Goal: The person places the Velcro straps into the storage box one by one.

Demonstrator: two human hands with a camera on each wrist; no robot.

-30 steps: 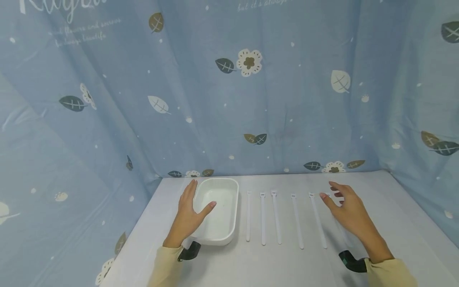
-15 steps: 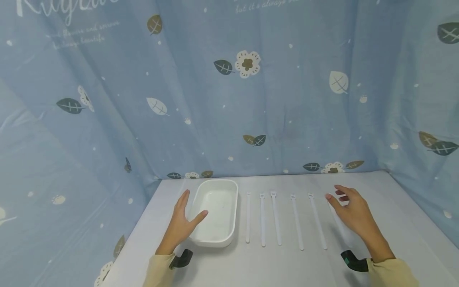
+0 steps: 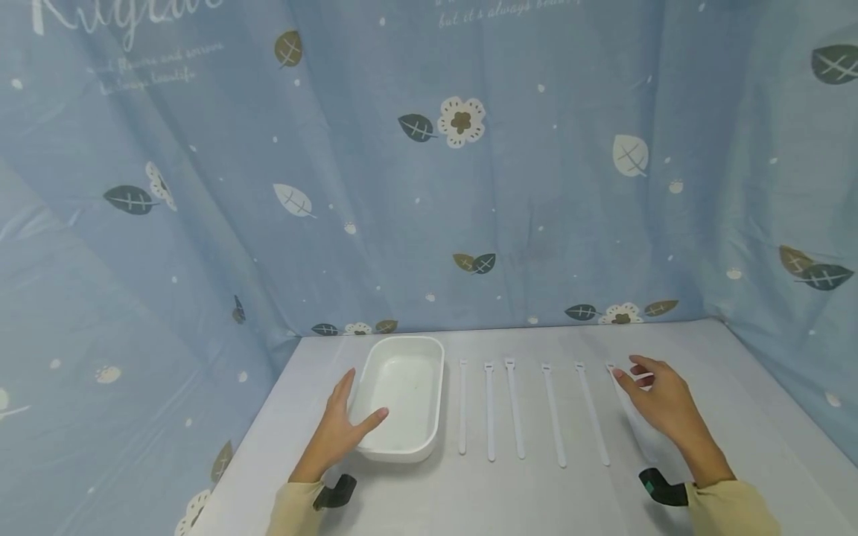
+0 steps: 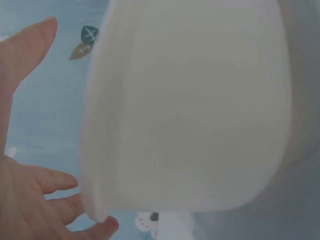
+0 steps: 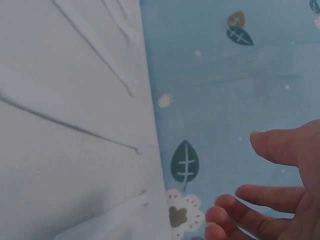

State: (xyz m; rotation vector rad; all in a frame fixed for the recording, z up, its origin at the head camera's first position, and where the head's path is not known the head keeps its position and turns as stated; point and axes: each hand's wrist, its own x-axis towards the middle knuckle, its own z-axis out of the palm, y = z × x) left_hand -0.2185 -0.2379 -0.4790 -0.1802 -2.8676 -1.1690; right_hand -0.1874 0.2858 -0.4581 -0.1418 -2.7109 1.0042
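White tray (image 3: 405, 406) sits towards the left of the pale worktop (image 3: 523, 499), six slim white strips (image 3: 552, 417) spaced out to its right! Blue curtain (image 3: 375, 164), all leaves and flowers, rises behind and along both sides. Left hand (image 3: 335, 430) spread wide at the tray's left rim, contact unclear; right hand (image 3: 666, 406) loosely bent, grasping nothing, over the rightmost strip (image 3: 632, 417).

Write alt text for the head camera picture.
A person's left hand is by a white dish and the right hand near the rightmost of six white straps on a white table. Behind hangs a blue leaf-patterned curtain.
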